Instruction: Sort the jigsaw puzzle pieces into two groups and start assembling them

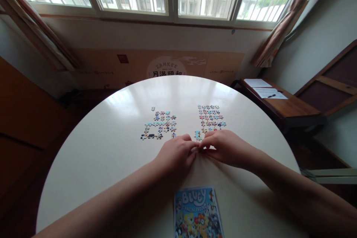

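Observation:
My left hand (178, 152) and my right hand (219, 144) meet near the middle of the white round table, fingertips together. Both have their fingers pinched at a small joined cluster of jigsaw pieces (198, 135), whose lower end is hidden by the fingers. Left of my hands lies a loosely joined patch of jigsaw pieces (164, 122), with gaps in it. Beyond my right hand, more jigsaw pieces (209, 112) are laid out in rows. A colourful picture sheet marked "BLUEY" (198, 212) lies between my forearms at the near side.
The white round table (95, 145) fills most of the foreground. To the right stands a wooden side table (298, 106) with papers (269, 93) and a pen on it. A printed cardboard panel (167, 63) stands below the windows, and curtains (290, 18) hang at both sides.

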`<state>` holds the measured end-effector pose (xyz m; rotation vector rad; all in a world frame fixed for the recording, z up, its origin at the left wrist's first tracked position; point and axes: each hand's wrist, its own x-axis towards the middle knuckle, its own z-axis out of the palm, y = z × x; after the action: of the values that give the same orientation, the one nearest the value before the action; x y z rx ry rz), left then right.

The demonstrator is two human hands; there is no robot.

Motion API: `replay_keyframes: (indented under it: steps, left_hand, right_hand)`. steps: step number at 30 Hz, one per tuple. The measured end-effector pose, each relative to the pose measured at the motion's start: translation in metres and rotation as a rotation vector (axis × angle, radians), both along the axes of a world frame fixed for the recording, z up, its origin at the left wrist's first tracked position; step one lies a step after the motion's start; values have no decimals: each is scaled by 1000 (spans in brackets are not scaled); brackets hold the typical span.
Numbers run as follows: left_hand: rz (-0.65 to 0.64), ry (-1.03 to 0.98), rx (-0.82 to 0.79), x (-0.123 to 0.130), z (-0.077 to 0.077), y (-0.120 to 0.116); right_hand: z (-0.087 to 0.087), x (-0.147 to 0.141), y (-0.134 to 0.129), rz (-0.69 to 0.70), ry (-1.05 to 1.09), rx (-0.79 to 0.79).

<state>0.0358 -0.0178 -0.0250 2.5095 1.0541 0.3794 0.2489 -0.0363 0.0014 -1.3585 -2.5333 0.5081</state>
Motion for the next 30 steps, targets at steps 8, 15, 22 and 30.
replay_keyframes:
  steps: [8,15,22,30]
  left_hand:
    - [4,1,11,1,1,-2]
    - [5,16,8,1,2,-2]
    - [0,10,14,1,-1,-1]
    - [4,7,23,0,-2,-1]
  right_hand:
    - [-3,-1,0,-15,-20,26]
    - [-5,-3,-1,-17,-48,45]
    - [-5,-2,-1,-39,-69,60]
    - [2,-9,-7,-86,-152,51]
